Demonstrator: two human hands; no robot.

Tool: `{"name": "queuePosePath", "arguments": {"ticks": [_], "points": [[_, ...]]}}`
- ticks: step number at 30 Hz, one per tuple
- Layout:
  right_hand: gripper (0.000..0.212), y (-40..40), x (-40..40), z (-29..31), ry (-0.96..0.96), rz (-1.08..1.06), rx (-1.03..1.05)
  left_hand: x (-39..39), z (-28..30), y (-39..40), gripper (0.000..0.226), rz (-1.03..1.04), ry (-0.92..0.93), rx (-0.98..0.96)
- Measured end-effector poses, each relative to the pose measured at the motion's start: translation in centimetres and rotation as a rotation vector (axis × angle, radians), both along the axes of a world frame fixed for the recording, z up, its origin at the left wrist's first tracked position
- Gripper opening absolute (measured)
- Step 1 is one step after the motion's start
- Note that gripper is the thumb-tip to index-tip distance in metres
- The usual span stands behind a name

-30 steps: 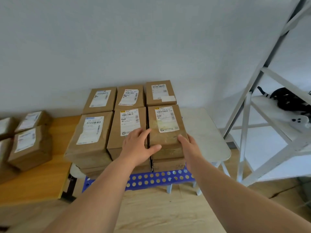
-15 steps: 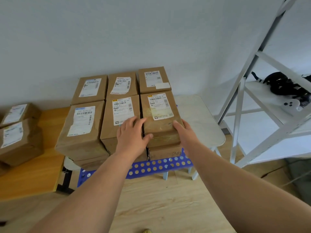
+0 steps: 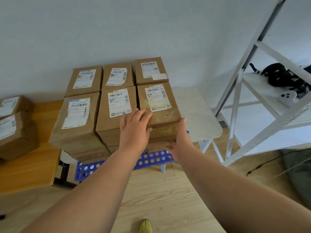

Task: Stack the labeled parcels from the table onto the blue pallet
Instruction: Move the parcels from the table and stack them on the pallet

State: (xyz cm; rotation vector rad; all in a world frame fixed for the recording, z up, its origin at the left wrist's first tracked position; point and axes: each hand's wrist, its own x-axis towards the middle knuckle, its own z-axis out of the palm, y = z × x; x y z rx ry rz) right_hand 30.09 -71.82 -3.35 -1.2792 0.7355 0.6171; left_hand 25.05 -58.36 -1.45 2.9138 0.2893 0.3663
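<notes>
On the blue perforated plastic pallet (image 3: pixel 151 159), brown labeled cardboard parcels (image 3: pixel 116 105) stand stacked.
Both hands, left (image 3: pixel 134 130) and right (image 3: pixel 180 140), lie flat-fingered against the front-right parcel (image 3: pixel 159 105); lower layers mostly hidden.

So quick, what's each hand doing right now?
Left hand: open, fingers flat on the front-right parcel.
Right hand: open, fingers straight against that parcel's right side.

"A730" on middle front parcel's label (image 3: pixel 119 102), "FUA" on right front parcel's label (image 3: pixel 157 98), other print illegible
</notes>
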Motion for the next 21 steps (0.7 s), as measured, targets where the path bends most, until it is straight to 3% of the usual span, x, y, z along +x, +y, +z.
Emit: {"name": "queuePosePath", "arguments": {"ticks": [9,12,17,21], "points": [[0.092,0.09,0.51,0.29,0.016,-0.020,0.082,0.16,0.32,0.31,0.041,-0.006,-0.047,-0.013],[0.097,0.25,0.53,0.38,-0.026,0.008,-0.011,0.18,0.36,0.50,0.040,-0.019,-0.052,-0.011],[0.083,-0.31,0.64,0.42,-0.388,0.126,-0.240,0.03,0.23,0.61,0.041,-0.034,-0.054,-0.032],[0.061,-0.45,0.85,0.39,-0.466,0.218,-0.269,-0.18,0.30,0.50,0.038,-0.054,-0.082,-0.056]]}}
